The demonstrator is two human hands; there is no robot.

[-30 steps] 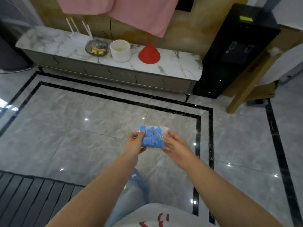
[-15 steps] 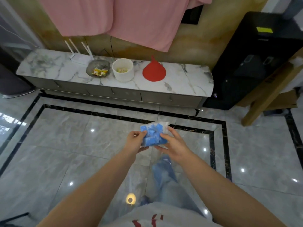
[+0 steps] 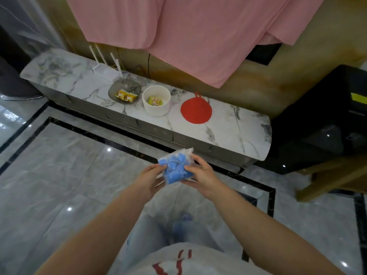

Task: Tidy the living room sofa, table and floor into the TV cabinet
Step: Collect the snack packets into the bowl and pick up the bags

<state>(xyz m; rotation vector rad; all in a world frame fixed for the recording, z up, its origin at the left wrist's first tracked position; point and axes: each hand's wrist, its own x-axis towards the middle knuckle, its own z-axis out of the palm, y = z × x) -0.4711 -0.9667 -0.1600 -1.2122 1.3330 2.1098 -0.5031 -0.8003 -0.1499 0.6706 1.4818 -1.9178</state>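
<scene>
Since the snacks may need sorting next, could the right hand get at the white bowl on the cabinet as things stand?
Probably not yet: the right hand and left hand both hold the bag of blue pieces, and the white bowl sits across the TV cabinet, apparently beyond arm's reach.

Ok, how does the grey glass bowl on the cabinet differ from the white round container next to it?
The grey glass bowl is see-through, shallow and flared; the white round container is opaque, with taller, straight walls. The bowl lies further left on the TV cabinet, by the router; the container stands between the bowl and the red funnel. The bowl's packets look orange-yellow, the container's yellow-green. Both stand upright and open, holding small snack packets.
</scene>
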